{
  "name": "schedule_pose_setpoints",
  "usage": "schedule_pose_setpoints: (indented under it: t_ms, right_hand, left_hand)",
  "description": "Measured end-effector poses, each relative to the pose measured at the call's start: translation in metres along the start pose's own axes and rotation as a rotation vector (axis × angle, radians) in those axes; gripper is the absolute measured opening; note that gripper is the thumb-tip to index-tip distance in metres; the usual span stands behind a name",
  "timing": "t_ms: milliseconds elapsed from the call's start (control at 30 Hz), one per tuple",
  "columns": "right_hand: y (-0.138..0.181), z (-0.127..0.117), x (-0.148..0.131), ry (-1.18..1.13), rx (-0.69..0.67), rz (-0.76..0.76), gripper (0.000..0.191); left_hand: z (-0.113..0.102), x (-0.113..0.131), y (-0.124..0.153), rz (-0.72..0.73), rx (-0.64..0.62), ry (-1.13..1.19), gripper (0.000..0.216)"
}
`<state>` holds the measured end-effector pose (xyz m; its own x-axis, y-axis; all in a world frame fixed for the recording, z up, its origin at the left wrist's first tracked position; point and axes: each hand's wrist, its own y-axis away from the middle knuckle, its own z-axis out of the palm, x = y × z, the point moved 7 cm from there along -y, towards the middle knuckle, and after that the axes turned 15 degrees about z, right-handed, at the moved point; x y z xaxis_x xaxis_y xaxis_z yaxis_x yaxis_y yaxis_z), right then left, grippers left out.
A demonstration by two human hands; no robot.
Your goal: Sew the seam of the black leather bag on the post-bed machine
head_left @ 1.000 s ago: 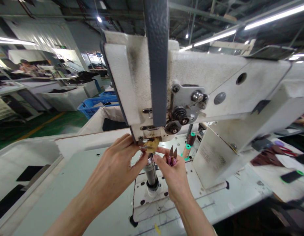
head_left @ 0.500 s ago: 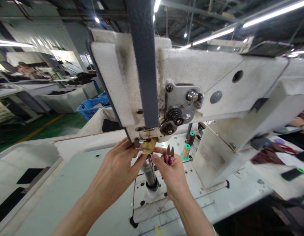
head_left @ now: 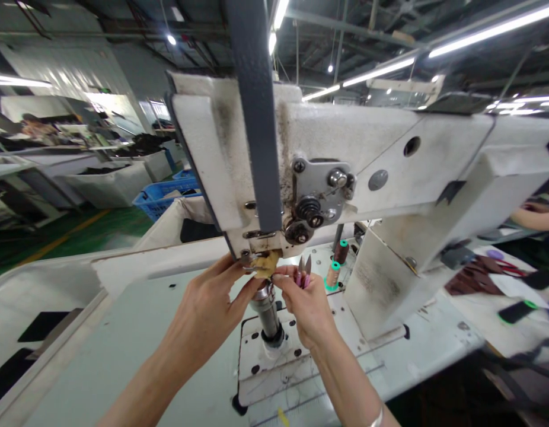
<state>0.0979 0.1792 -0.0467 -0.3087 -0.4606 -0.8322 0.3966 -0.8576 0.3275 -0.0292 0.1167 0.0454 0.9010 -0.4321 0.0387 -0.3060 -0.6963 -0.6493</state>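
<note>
A white industrial sewing machine fills the upper view, with a metal post rising under its needle end. My left hand pinches at the needle area, beside a tan scrap stuck under the machine head. My right hand reaches to the same spot with thumb and forefinger while pink-handled thread snips sit gripped in its palm, blades pointing up. Whether a thread runs between my fingers is too fine to see.
Brown and tan thread spools with green caps stand behind the post. A grey belt hangs in front of the machine head. Dark leather pieces lie on the right table, where another person's arm shows. A blue crate sits behind left.
The view has shifted slightly, and both hands have edged up and left, staying at the needle area. The snips remain in my right hand.
</note>
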Motion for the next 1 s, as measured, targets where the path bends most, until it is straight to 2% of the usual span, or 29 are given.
schedule_pose_setpoints:
  t_ms: [100,267,433,533,667,867,1000]
  right_hand:
    - [0.001,0.000,0.003,-0.047,-0.053,0.016,0.018]
    - [0.006,-0.020,0.003,-0.093,-0.004,-0.006,0.022]
    - [0.015,-0.032,-0.004,-0.028,0.047,-0.055,0.027]
    - [0.018,-0.025,-0.009,0.066,0.056,-0.094,0.037]
    - [0.019,-0.010,-0.008,0.189,0.039,-0.102,0.038]
    - [0.017,-0.003,-0.006,0.158,0.054,-0.095,0.033]
    - [0.017,-0.001,-0.008,0.129,0.075,-0.063,0.028]
  left_hand:
    - [-0.002,-0.006,0.008,-0.058,0.020,0.022,0.023]
    - [-0.001,-0.010,0.019,-0.108,0.028,0.105,0.025]
    - [0.003,-0.012,0.021,-0.098,0.048,0.134,0.024]
    - [0.007,-0.011,0.015,-0.080,-0.001,0.138,0.023]
    - [0.004,0.001,0.002,0.071,-0.030,-0.010,0.020]
    - [-0.001,0.024,-0.008,0.371,-0.052,-0.240,0.019]
    - [0.001,0.022,-0.009,0.353,-0.092,-0.263,0.019]
